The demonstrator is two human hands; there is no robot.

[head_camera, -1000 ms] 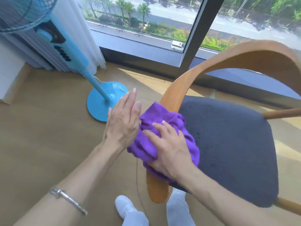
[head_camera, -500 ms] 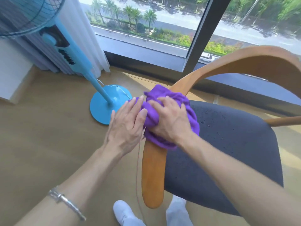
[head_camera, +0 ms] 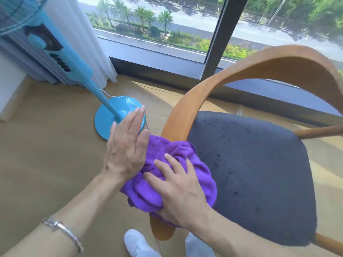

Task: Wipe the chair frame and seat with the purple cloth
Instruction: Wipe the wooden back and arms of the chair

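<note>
Gripping purple cloth [head_camera: 200, 175], right hand [head_camera: 178, 193] bunches it over front end of chair frame [head_camera: 181, 112] rail, at left edge of seat [head_camera: 250, 173]. Left hand [head_camera: 126, 151] flat, fingers straight, touching cloth's side. Risk: wad likely slides off rail tip; hard push could skid chair on smooth wooden floor [head_camera: 46, 145]. Blue fan base [head_camera: 109, 121] near, window [head_camera: 167, 25] beyond.

A tan wood floor [head_camera: 46, 154] fills 7 to 10 o'clock, sunlit near 12. At 10 o'clock a blue fan [head_camera: 79, 71] stands before a white curtain [head_camera: 78, 43]. From 12 to 2, a window [head_camera: 259, 34] with a dark mullion [head_camera: 220, 34] shows palms [head_camera: 144, 17] and a road [head_camera: 189, 23].
</note>
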